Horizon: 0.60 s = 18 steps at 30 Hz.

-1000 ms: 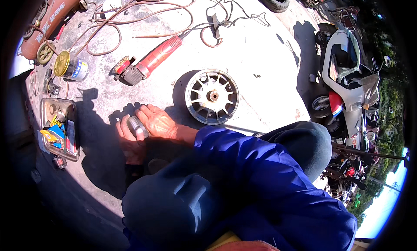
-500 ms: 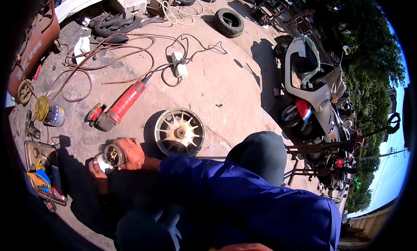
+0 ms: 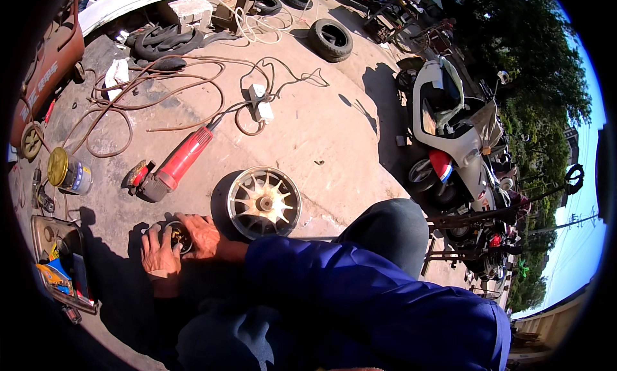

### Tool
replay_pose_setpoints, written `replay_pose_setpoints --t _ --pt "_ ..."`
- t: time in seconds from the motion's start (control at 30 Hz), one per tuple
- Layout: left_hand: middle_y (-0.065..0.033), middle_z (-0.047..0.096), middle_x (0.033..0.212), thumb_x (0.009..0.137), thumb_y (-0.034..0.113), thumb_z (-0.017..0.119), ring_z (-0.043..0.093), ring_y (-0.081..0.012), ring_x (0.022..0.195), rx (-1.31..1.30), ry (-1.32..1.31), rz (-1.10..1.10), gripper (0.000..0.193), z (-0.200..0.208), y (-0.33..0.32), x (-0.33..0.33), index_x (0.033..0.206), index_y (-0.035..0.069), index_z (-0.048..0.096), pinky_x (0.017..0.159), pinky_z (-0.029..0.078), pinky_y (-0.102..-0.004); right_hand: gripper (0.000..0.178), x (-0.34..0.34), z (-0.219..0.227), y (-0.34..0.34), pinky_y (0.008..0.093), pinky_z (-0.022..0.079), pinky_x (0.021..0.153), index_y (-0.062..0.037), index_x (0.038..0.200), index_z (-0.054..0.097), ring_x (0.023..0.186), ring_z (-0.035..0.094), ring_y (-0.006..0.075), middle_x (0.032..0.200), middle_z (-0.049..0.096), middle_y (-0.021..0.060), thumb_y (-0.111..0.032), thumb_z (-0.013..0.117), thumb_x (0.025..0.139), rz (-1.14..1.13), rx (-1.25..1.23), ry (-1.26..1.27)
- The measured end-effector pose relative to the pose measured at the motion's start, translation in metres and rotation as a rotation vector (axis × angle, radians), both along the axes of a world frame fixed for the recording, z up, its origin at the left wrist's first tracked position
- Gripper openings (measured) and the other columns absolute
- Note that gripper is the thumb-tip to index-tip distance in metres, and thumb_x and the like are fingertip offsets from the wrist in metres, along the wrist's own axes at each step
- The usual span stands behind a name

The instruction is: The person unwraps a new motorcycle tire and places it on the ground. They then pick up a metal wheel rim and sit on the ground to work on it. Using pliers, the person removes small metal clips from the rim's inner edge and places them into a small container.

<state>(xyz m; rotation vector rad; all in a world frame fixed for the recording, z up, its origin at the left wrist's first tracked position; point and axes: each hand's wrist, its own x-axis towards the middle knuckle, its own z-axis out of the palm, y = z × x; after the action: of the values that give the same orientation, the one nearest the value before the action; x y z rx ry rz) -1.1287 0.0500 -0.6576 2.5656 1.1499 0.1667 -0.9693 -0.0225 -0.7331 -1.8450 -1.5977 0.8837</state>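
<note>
A small round jar (image 3: pixel 179 238) full of brass-coloured small parts stands low over the ground, its mouth facing up. My right hand (image 3: pixel 203 237) wraps around its right side. My left hand (image 3: pixel 160 255) is at the jar's left rim, back upward, fingers stretched and spread; some fingertips are by the mouth, and whether they grip anything is hidden. Just right of my hands lies a spoked metal wheel rim (image 3: pixel 283 190), pale and dusty across its spokes. Beyond them rests a red angle grinder (image 3: pixel 186 158) with a wire brush head.
At left are a tray (image 3: pixel 87 301) of oddments, a tub with a yellow lid (image 3: pixel 71 172) and a red air tank (image 3: pixel 54 69). Hoses and a white power strip (image 3: pixel 259 103) lie farther off, near a loose tyre (image 3: pixel 330 41). A scooter (image 3: pixel 450 123) stands at right.
The pale round piece in my left hand is out of sight now. That hand has risen to the jar with its fingers spread. My right hand has shifted slightly right and down with the jar.
</note>
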Motion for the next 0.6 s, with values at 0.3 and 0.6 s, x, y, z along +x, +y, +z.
replay_pose_setpoints --t 0.3,0.6 --pt "-0.0168 0.052 0.143 0.077 0.010 0.085 0.052 -0.0383 0.128 0.037 -0.009 -0.142 0.033 -0.020 0.001 0.013 0.106 0.002 0.071 0.097 0.053 -0.0460 0.102 0.039 0.049 0.023 0.0530 0.050 0.101 -0.0013 0.151 0.038 0.127 0.060 0.0413 0.138 0.059 0.0238 -0.036 0.089 0.070 0.290 -0.142 -0.162" --pt "-0.0140 0.050 0.149 0.071 0.007 0.086 0.049 -0.0396 0.136 -0.016 -0.117 -0.124 0.039 -0.013 0.011 0.025 0.106 0.007 0.071 0.109 0.046 -0.0491 0.021 0.155 0.163 0.072 0.0399 0.054 0.078 -0.0096 0.108 0.060 0.083 0.067 0.0279 0.088 0.064 0.0090 -0.023 0.065 0.093 0.687 0.147 -0.643"
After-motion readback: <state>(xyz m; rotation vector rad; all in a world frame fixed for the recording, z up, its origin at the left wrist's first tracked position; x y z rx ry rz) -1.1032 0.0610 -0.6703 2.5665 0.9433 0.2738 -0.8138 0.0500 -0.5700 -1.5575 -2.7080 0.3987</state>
